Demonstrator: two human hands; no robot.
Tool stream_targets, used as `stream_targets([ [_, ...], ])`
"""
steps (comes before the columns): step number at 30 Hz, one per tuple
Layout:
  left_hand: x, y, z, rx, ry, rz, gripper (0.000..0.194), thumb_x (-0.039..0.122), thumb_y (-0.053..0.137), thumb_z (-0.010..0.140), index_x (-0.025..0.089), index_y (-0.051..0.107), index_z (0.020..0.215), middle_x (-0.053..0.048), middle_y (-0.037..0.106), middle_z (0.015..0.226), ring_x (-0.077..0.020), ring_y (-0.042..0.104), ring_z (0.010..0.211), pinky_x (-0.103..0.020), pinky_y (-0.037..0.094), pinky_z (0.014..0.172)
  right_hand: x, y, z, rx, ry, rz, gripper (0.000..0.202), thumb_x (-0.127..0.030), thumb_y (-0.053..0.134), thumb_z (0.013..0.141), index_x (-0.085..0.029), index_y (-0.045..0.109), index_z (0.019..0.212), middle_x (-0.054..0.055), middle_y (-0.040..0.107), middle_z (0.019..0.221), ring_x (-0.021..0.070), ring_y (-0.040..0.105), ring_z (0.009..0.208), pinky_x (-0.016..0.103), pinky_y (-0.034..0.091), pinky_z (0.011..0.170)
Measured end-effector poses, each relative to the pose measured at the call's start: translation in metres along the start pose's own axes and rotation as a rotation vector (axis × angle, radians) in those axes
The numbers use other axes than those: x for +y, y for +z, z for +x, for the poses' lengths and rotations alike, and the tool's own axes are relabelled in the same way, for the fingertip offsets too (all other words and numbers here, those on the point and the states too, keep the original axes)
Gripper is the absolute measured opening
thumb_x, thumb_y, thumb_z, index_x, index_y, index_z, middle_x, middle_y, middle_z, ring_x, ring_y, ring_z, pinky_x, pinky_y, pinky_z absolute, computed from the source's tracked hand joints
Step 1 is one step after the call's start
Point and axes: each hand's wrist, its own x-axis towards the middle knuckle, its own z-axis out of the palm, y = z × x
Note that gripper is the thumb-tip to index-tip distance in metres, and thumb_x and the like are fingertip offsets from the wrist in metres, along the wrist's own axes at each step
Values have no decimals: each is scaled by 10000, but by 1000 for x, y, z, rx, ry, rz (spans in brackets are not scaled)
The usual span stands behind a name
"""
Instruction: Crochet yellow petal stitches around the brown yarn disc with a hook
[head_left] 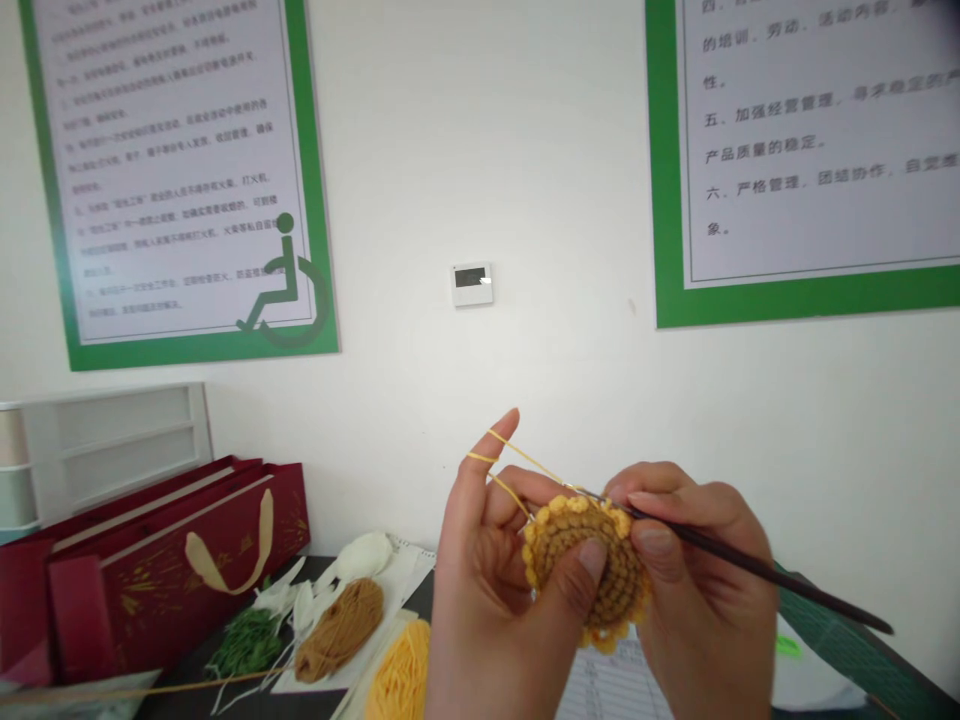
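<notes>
In the head view, my left hand [495, 580] pinches a round crocheted piece [611, 560], brown in the middle with a scalloped yellow edge. My left thumb presses on its front, and the raised index finger has yellow yarn [529, 455] wound round it, stretched down to the piece's top edge. My right hand [697, 570] grips a crochet hook [780, 575] with a dark handle that points down to the right. The hook's thin metal tip lies at the yarn by the top of the piece. My right fingers also touch the piece's right edge.
On the dark table lie a yellow yarn skein [401, 675], a brown yarn ball [341, 630], green yarn [247, 640] and a white ball [364, 555]. Dark red gift bags [172, 580] stand at left by plastic drawers [120, 440]. A printed sheet [611, 685] lies beneath my hands.
</notes>
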Motion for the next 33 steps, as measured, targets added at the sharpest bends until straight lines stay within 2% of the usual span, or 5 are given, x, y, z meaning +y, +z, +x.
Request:
stream_targets([
  [5, 3, 0, -1, -8, 53, 72, 780, 149, 854, 758, 370, 548, 1441, -50, 739, 1109, -147, 620, 737, -240, 557, 639, -1, 2, -3, 4, 26, 33, 15, -309, 718, 921, -297, 711, 916, 41, 646, 921, 200, 631, 880, 329, 556, 714],
  [9, 5, -2, 0, -105, -81, -39, 853, 182, 873, 746, 356, 494, 1490, -40, 747, 947, -196, 681, 765, -297, 577, 675, -4, 2, -6, 1, 11, 9, 27, -327, 713, 925, -301, 706, 925, 39, 645, 923, 205, 627, 854, 328, 527, 671],
  [14, 6, 0, -2, -60, -69, -43, 782, 176, 904, 720, 402, 587, 1398, 20, 665, 832, -123, 620, 699, -211, 523, 637, -3, 3, -5, -2, 92, 120, 59, -351, 696, 935, -302, 684, 903, 21, 605, 869, 188, 598, 772, 316, 508, 629],
  [24, 2, -10, 1, -150, -125, -119, 911, 162, 890, 745, 449, 462, 1496, 23, 646, 872, -97, 581, 677, -207, 501, 641, -3, 9, -3, -53, 183, 341, 114, -384, 683, 939, -280, 680, 891, 7, 589, 815, 157, 594, 713, 264, 511, 571],
  [33, 2, -17, 2, -307, -142, -237, 972, 96, 816, 815, 352, 299, 1597, 19, 658, 875, -93, 591, 709, -205, 496, 672, -9, 10, -9, -166, 366, 628, 144, -421, 667, 948, -284, 667, 900, -19, 571, 845, 129, 576, 741, 298, 497, 674],
])
